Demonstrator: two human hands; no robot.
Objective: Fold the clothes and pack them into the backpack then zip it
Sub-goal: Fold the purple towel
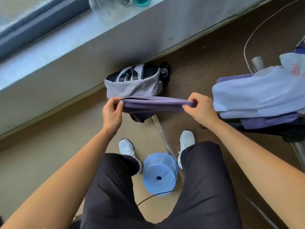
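A folded purple garment (153, 104) is stretched flat between my two hands above the floor. My left hand (112, 111) pinches its left end and my right hand (200, 107) pinches its right end. Just beyond it, a grey and black backpack (133, 83) stands on the floor against the wall, its mouth open toward me. A dark part of the garment hangs below the fold.
A pile of white and purple clothes (257, 96) lies on a chair at the right. A blue cylindrical stool (160, 174) stands between my feet. A concrete ledge (82, 52) runs behind the backpack. A white cable (252, 32) and metal legs are at the right.
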